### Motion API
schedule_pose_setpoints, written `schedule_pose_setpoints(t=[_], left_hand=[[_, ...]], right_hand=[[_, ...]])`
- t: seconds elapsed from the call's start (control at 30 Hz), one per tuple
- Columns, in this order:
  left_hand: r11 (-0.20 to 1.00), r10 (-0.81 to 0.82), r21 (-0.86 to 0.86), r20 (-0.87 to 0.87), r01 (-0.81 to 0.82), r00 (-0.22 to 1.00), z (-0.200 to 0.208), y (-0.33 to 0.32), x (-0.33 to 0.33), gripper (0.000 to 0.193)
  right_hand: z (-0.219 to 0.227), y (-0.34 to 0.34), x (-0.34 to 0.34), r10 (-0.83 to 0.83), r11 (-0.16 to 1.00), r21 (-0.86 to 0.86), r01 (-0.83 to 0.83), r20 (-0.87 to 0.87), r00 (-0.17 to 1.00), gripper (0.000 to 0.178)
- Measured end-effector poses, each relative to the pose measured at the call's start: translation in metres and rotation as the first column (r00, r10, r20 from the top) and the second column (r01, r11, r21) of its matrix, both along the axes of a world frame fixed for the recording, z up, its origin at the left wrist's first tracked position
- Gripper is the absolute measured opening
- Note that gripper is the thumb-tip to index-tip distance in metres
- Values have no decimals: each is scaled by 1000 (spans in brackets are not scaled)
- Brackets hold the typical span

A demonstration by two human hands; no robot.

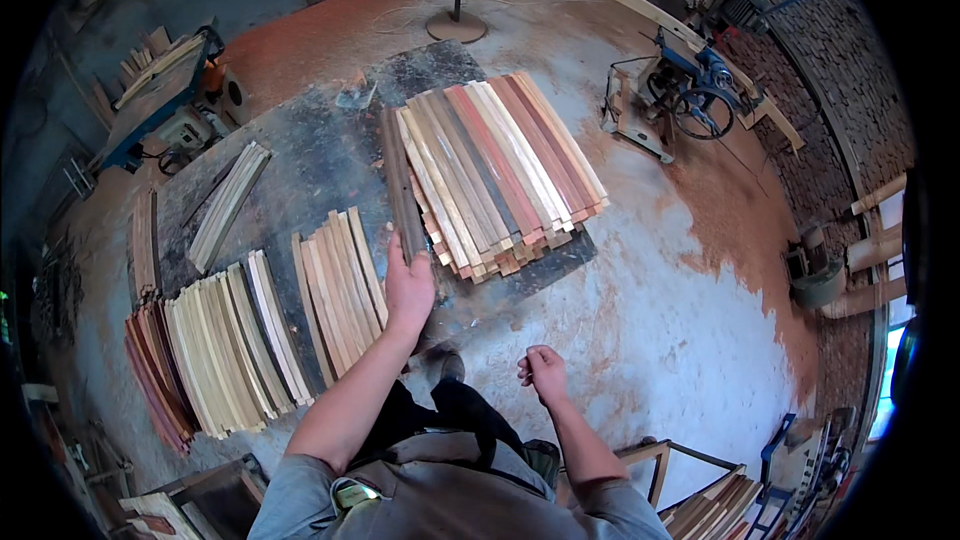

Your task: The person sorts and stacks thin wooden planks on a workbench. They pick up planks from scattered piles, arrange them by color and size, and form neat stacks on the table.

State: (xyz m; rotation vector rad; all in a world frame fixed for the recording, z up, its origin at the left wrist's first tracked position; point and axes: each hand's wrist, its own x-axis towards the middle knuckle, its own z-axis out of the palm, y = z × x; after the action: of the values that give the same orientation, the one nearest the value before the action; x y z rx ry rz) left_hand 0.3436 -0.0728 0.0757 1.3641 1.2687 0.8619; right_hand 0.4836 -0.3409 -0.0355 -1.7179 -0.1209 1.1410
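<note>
L hand (410, 282) held long dark-brown wood strip (401, 185), dark dusty tabletop (300, 155).
Strip just left of multicolored wood-strip stack (500, 160), its end nr surface's near edge. L fingers closed on that end; R hand (544, 372) beyond edge, fingers curled, couldn't tell if holding anything.

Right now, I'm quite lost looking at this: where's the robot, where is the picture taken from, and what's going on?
There is no robot here, just a person's two bare hands. The one picture comes from a wide camera worn on the person's head, looking down, so straight edges bend near its rim.

On the dark tabletop lies a layered stack of multicoloured wooden strips, with more groups to its left, such as a row of pale strips. The left hand grips the near end of a dark brown strip beside the stack. The right hand is loosely curled, with nothing visible in it.
</note>
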Motion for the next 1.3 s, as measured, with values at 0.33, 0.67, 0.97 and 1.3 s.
schedule_pose_setpoints(t=[0.33,0.67,0.97,1.3], left_hand=[[996,-65,-50,187,76,980,11,-56,-71,61],[800,-424,146,-549,582,720,35,-105,-110,67],[677,-533,-345,379,650,756,28,-73,-139,56],[525,-461,-456,558,719,690,42,-57,-154,65]], right_hand=[[73,65,-34,253,927,298,-226,-54,966,36],[132,172,-95,115,859,470,205,-565,817,35],[132,169,-89,160,789,523,322,-681,715,36],[130,174,-104,157,793,511,331,-697,699,38]])
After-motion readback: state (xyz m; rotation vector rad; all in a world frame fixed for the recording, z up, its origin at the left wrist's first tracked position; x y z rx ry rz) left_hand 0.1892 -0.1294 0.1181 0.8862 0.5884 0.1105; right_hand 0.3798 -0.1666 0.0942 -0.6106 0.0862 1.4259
